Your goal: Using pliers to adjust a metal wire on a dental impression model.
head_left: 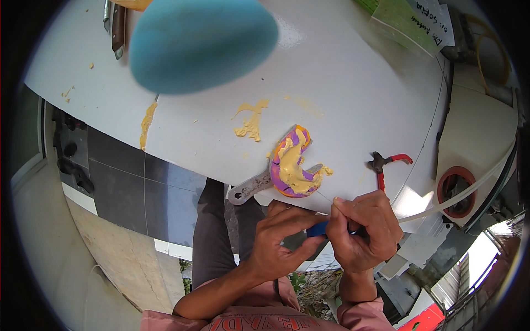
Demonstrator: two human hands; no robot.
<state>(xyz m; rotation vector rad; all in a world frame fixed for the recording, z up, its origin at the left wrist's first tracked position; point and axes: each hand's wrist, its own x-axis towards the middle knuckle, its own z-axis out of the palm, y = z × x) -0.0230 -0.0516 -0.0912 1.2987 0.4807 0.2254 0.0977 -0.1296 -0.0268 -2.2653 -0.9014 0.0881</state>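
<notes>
Left hand: the left hand curved in from the near edge of the worktop, thumb and forefinger pinching a blue piece.
Right hand: the right hand was curled closed over the piece's other end, thumb and forefinger tips together; anything finer between them could not be told.
Blue piece: between the hands, just off the near edge, apart from the tray.
Tray: a metal tray lay at the near edge, its handle jutting over.
Stage, as judged: yellow paste already covered much of the purple-and-orange filling; work on the blue piece looked unfinished, and yellow smears were not wiped up.
Right edge: red-handled pliers lay towards it.
Far side: a blue rounded form, a brown-handled tool.
Far right corner: a green-filled bag.
Count: two hands; one blue piece, tray, pliers, rounded form, brown-handled tool and bag.
</notes>
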